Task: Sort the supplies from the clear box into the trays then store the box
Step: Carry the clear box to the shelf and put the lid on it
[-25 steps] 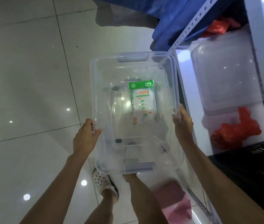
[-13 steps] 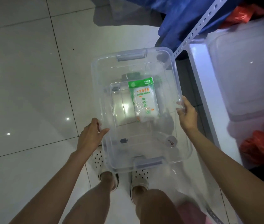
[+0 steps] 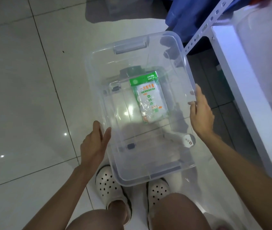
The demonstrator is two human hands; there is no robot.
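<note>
I hold the clear box (image 3: 184, 67) low over the tiled floor, just in front of my feet. My left hand (image 3: 93, 145) grips its left rim, thumb on the outside. On the right rim my right hand (image 3: 201, 113) grips with the thumb on the edge. Inside the box lies a green and white packet of disposable gloves (image 3: 149, 101), flat on the bottom towards the far right. The box has grey handles at its far end (image 3: 130, 45) and its near end.
A white metal shelf (image 3: 235, 77) with a perforated upright (image 3: 203, 28) stands close on the right, a clear bin (image 3: 265, 47) on it. Blue cloth (image 3: 188, 10) hangs beyond. My white clogs (image 3: 108, 185) stand under the box's near end. Open tiled floor lies left.
The box has come away from the shelf and down towards the floor in front of my feet. Both hands stay on its rims.
</note>
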